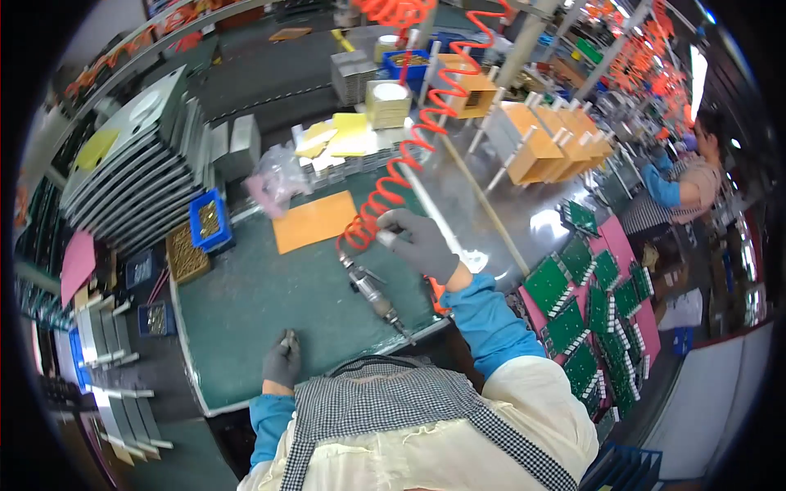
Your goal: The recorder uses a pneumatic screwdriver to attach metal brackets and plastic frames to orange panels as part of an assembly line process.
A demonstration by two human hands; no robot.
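1. Your right hand (pixel 421 244) is raised over the right side of the green mat (pixel 246 307), just beside the red coiled hose (pixel 397 168). Its fingers are loosely bent; from this angle you can't tell whether they touch the hose or pinch something small.
2. Your left hand (pixel 283 360) is low, near the mat's front edge, with the fingers curled inward. Whether they hold anything is hidden.
3. The air screwdriver (pixel 372 293) appears to lie on the mat between your hands, hose end away from you, tip toward the front edge. Neither hand grips it.
4. Your step looks like a pause between handlings: no workpiece sits in front of you, only the orange sheet (pixel 315 221) at the mat's far side.
5. Using the driver would call for closing your right hand round its body, clear of the hose coils. Fasteners are within the left hand's side, in the blue bin (pixel 210 219) and wooden tray (pixel 187 255).
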